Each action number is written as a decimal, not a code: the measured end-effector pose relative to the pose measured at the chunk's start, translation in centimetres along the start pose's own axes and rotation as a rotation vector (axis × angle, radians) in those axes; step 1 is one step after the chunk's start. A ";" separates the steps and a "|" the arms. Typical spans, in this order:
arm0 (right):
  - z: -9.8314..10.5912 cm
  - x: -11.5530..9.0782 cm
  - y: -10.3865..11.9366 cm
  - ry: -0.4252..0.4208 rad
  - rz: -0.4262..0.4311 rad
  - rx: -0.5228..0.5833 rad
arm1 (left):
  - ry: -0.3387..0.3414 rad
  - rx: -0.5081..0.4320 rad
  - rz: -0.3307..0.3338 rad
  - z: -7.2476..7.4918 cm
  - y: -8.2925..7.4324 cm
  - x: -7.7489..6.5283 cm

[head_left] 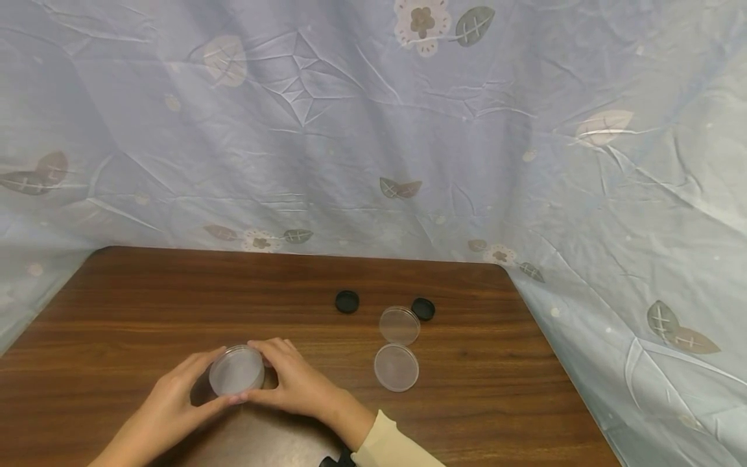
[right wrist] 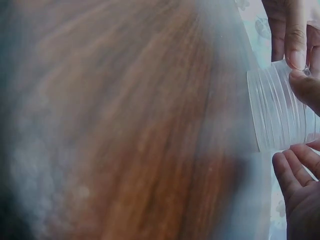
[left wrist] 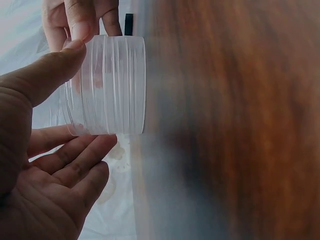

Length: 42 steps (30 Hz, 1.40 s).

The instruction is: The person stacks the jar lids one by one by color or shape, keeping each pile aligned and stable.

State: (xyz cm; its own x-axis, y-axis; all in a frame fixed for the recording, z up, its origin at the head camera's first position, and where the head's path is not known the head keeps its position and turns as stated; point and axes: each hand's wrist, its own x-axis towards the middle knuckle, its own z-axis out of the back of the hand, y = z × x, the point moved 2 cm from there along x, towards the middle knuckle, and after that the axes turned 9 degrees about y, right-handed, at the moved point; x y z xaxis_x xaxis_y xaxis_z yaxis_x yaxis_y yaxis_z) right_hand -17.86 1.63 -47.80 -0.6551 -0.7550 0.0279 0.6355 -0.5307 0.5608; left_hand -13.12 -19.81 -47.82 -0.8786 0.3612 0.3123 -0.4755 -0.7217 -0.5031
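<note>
Both hands hold a stack of clear round plastic dishes [head_left: 236,371] at the left front of the wooden table. My left hand [head_left: 175,397] grips its left side, the thumb at the near edge and the fingers around the far side. My right hand [head_left: 300,384] grips the right side the same way, and the two thumb tips meet at the front. In the left wrist view the stack [left wrist: 107,85] shows several layered rims. The right wrist view shows the stack [right wrist: 277,107] between thumbs and fingers. Whether its base touches the table I cannot tell.
Two clear round dishes or lids, a farther one [head_left: 399,326] and a nearer one [head_left: 397,368], lie right of the hands on the wooden table [head_left: 496,402]. Two black round caps [head_left: 347,301] [head_left: 423,309] lie behind them. A patterned curtain [head_left: 350,149] hangs beyond the table edge.
</note>
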 end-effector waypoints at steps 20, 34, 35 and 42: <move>-0.2 -0.1 -0.1 0.000 0.001 -0.010 | -0.021 0.023 -0.018 -0.2 0.0 -0.2; -0.2 -0.2 0.0 -0.004 -0.003 -0.012 | -0.042 0.047 -0.015 -0.5 0.2 -0.1; -0.2 -0.3 0.0 -0.001 -0.003 -0.010 | -0.040 0.047 -0.014 -0.5 0.2 -0.1; -0.1 -0.3 0.0 0.009 -0.011 0.005 | -0.023 0.029 -0.010 -0.4 0.1 -0.1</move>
State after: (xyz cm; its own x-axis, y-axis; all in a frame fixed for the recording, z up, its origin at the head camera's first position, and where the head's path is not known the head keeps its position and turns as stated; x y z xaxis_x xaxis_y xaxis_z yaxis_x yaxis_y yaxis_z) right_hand -17.57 1.83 -47.86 -0.6582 -0.7527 0.0139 0.6262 -0.5372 0.5651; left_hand -13.12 -19.70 -48.22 -0.8726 0.3548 0.3356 -0.4822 -0.7352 -0.4764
